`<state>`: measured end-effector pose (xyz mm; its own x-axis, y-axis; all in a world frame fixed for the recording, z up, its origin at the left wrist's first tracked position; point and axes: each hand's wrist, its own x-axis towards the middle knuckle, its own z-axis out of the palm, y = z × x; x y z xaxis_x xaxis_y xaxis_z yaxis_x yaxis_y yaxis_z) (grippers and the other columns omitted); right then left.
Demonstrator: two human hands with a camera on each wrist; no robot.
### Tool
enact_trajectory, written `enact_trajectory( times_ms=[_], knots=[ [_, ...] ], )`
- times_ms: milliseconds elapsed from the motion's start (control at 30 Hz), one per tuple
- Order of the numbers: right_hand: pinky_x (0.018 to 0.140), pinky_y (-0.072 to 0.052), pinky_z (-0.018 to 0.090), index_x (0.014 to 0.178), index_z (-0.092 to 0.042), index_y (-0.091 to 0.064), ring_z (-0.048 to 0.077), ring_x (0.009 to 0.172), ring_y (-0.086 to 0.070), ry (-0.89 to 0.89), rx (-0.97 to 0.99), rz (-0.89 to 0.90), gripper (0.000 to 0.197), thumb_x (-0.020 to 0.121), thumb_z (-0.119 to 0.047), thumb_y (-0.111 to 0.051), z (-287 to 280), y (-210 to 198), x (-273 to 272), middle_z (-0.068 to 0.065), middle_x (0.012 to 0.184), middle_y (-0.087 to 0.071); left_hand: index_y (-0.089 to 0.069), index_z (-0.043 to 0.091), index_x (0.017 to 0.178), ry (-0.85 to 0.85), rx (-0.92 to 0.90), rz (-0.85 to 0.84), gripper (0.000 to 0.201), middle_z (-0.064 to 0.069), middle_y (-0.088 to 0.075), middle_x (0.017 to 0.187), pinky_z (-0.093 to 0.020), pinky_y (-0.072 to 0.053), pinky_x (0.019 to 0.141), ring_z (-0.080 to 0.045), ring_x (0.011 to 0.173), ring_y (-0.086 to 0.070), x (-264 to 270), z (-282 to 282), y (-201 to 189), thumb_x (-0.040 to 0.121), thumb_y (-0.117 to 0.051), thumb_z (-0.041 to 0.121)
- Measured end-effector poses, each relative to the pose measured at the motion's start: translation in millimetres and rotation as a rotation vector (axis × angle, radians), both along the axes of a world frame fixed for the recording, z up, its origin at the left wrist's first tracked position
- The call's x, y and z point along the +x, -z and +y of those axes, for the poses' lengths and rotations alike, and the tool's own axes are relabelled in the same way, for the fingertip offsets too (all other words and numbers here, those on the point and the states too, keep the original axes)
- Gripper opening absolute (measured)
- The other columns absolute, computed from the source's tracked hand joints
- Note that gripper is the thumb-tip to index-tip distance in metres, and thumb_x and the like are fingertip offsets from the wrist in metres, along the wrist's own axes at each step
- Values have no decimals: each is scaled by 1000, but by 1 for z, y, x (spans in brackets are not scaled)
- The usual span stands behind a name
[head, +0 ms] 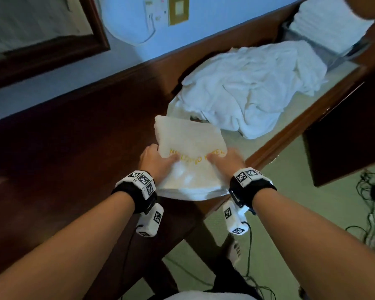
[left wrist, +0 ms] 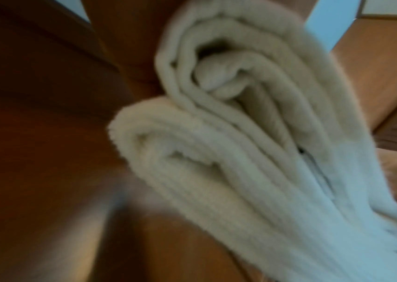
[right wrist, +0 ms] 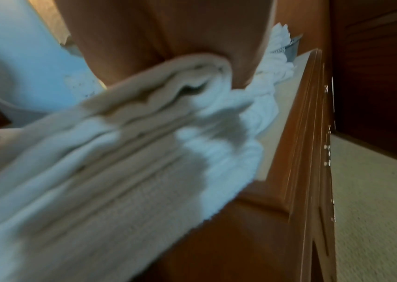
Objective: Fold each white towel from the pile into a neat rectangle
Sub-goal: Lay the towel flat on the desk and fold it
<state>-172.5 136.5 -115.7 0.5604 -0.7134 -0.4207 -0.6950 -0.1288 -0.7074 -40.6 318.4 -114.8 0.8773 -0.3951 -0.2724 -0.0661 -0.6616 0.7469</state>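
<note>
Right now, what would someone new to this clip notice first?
The folded towel with yellow lettering, at the near edge of the wooden table, held on either side by the left hand and right hand. Just behind it lies the crumpled pile of white towels, with a stack of folded towels at the far right.

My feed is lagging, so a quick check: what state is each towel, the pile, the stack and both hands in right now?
Folded towel: folded into a thick rectangle, yellow lettering up, gripped at both sides.
Left hand: grips the towel's left edge, thumb on top.
Right hand: grips the right edge, thumb on top.
Towel pile: crumpled, unfolded.
Towel stack: folded, stacked at the far end.
</note>
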Motion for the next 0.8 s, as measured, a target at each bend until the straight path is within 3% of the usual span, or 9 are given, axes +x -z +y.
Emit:
enact_trajectory(
  times_ms=[67, 133, 233, 400, 567, 667, 800],
  knots=[
    [85, -46, 30, 106, -23, -54, 18, 88, -57, 40, -28, -62, 32, 85, -42, -70, -36, -22, -14, -13, 86, -54, -64, 17, 103, 35, -69, -35, 45, -2, -68, 106, -38, -58, 80, -22, 95, -66, -4, -41, -20, 73, -78, 48],
    [85, -50, 33, 105, -17, -56, 22, 93, -61, 92, -65, -110, 39, 82, -44, -72, -76, -41, -28, -5, 93, -60, -67, 19, 106, 84, -125, -59, 45, 1, -70, 105, -30, -57, 72, -17, 92, -68, -13, -87, -39, 73, -77, 47],
    [86, -49, 32, 111, -15, -60, 23, 98, -62, 143, -131, -121, 48, 80, -48, -74, -143, -65, -49, 3, 107, -64, -68, 22, 103, 136, -173, -112, 49, 5, -70, 98, -18, -45, 58, -13, 85, -67, -30, -161, -59, 68, -73, 57],
    [84, -47, 29, 115, -13, -64, 26, 106, -64, 203, -206, -153, 49, 80, -44, -77, -250, -100, -98, 7, 113, -68, -66, 23, 91, 219, -226, -151, 23, 16, -62, 75, -8, -33, 44, 0, 66, -58, -67, -281, -89, 81, -76, 41],
    [94, -52, 42, 116, -11, -61, 30, 107, -64, 292, -275, -147, 57, 76, -48, -77, -342, -119, -152, 9, 116, -67, -67, 16, 78, 264, -324, -178, 29, 1, -67, 73, -29, -39, 56, -19, 70, -62, -110, -387, -106, 81, -74, 45],
    [87, -54, 37, 112, -13, -62, 27, 100, -65, 358, -276, -149, 51, 77, -47, -77, -387, -124, -184, 6, 109, -68, -67, 8, 77, 304, -367, -151, 48, -6, -66, 70, -36, -43, 55, -25, 67, -61, -134, -443, -109, 71, -67, 55],
    [75, -46, 29, 109, -12, -64, 23, 90, -62, 430, -285, -150, 46, 79, -45, -77, -442, -132, -218, 4, 106, -68, -63, 4, 70, 383, -419, -107, 56, 2, -50, 59, -33, -38, 54, -18, 57, -47, -153, -519, -111, 65, -65, 59]
  ],
)
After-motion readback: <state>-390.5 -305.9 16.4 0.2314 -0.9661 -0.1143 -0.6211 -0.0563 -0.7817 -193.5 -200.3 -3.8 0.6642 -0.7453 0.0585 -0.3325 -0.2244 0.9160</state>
